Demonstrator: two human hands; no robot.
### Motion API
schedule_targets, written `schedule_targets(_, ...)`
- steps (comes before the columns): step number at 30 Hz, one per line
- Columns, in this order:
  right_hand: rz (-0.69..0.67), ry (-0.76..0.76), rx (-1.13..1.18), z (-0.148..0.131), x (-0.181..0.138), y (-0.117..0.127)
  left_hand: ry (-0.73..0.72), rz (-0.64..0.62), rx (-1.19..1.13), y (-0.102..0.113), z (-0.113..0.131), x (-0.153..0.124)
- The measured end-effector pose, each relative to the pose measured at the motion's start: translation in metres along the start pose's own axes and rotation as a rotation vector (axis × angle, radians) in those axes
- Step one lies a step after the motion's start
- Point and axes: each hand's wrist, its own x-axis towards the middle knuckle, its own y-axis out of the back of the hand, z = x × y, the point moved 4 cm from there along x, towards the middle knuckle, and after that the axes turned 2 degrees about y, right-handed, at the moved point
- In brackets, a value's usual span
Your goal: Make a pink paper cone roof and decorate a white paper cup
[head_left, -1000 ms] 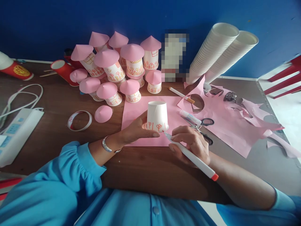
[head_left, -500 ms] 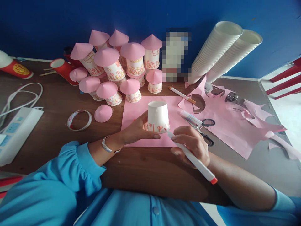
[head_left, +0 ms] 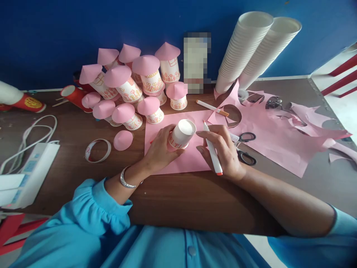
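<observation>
My left hand (head_left: 161,149) is wrapped round an upside-down white paper cup (head_left: 182,133), tilted, with red flower drawings along its rim. In my right hand (head_left: 224,152) is a white marker pen (head_left: 212,150) with a red end; its red tip points up and away, apart from the cup. Beneath both hands lies a pink paper sheet (head_left: 192,160). Just right of my right hand are scissors (head_left: 247,158) with black handles, partly hidden. Beyond the sheet rests another white marker (head_left: 212,108) with an orange end.
Several decorated cups with pink cone roofs (head_left: 146,66) stand at the back left. Tall stacks of paper cups (head_left: 240,48) lean at the back right. Cut pink paper (head_left: 284,149) covers the right side. A tape ring (head_left: 97,150), a pink cone (head_left: 123,140) and a power strip (head_left: 39,175) lie left.
The marker tip has come away from the cup and now points upward. My left hand has tilted and turned the cup. The view has shifted slightly.
</observation>
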Motion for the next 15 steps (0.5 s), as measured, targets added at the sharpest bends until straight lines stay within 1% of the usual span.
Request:
schedule_targets(6,-0.005,0.002,-0.008,0.004,0.000,0.000,-0.026,-0.005,0.019,-0.006,-0.006,-0.001)
schedule_targets(9,0.014,-0.003,-0.013,0.006,0.000,0.001,-0.066,-0.010,-0.015,-0.002,-0.004,-0.003)
schedule_targets(12,0.045,-0.017,0.012,0.007,0.000,0.002,-0.163,-0.033,-0.063,0.018,0.007,-0.008)
schedule_targets(14,0.084,-0.056,0.031,0.008,0.000,0.003,-0.235,-0.008,-0.025,0.039,0.014,-0.013)
schedule_targets(15,0.103,-0.074,0.044,0.009,-0.001,0.003,-0.235,0.005,0.034,0.049,0.015,-0.015)
